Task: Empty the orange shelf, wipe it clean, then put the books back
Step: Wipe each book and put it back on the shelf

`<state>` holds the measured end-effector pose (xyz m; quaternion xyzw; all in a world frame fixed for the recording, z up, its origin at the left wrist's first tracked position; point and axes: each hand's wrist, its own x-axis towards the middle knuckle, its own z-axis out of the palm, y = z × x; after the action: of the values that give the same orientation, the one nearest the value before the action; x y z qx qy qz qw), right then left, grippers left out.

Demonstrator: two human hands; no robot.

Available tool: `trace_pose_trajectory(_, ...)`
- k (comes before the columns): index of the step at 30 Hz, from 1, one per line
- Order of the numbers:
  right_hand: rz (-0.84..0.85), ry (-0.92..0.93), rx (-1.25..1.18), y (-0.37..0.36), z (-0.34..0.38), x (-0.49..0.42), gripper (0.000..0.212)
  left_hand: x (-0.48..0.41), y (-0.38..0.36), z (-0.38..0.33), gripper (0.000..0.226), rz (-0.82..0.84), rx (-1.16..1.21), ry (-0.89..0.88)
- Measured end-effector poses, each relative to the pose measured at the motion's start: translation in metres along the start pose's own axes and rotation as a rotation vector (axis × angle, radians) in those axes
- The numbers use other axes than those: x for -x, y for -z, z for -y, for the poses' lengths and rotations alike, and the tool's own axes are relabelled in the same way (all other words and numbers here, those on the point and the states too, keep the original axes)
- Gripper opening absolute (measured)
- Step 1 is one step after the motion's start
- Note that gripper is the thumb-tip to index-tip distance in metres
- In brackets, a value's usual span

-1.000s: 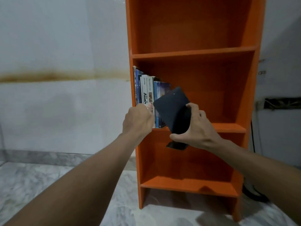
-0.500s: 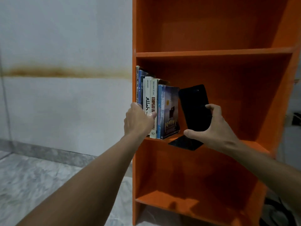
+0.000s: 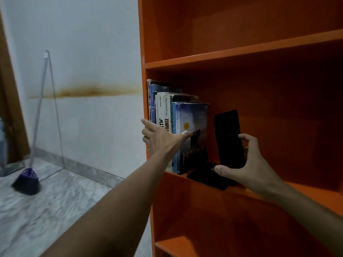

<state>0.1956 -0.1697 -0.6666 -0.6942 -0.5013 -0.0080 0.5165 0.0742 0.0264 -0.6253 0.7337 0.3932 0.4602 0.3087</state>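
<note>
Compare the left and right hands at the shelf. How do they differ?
The left hand is open, fingers straight and spread across the row of books; the right hand is curled round the black bookend. The left hand sits higher, thumb on the front book; the right hand sits lower, thumb near the bookend's foot. Shared: both reach into the same level of the orange shelf.

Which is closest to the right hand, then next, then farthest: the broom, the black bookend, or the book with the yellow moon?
1. Black bookend: gripped by the right hand.
2. Moon book: just left of the bookend.
3. Broom: far left, by the wall.
</note>
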Motion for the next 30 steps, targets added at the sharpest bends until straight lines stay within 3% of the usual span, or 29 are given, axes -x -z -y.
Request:
trace_pose_trajectory(4,0.083,-0.034,-0.062,0.005,-0.002,-0.009,0.101,-0.008,-0.002,0.001,0.151,-0.026,-0.073,-0.070)
trace_pose_trajectory(7,0.157,-0.043,-0.062,0.014,-0.002,-0.018,0.105,-0.014,-0.006,0.001,0.150,-0.027,-0.002,-0.151)
trace_pose_trajectory(12,0.224,-0.046,-0.039,0.021,0.000,-0.028,0.105,-0.023,-0.008,-0.008,0.133,-0.083,-0.051,-0.105)
trace_pose_trajectory(18,0.208,-0.060,-0.060,0.004,-0.007,-0.035,0.105,-0.033,-0.013,-0.023,0.131,-0.178,-0.119,0.061)
trace_pose_trajectory(22,0.159,-0.046,-0.089,-0.026,-0.010,-0.037,0.108,-0.030,-0.015,-0.027,0.140,-0.191,-0.092,0.093)
trace_pose_trajectory(30,0.142,-0.055,-0.114,-0.056,-0.007,-0.035,0.097,-0.027,-0.012,-0.024,0.126,-0.226,-0.067,0.060)
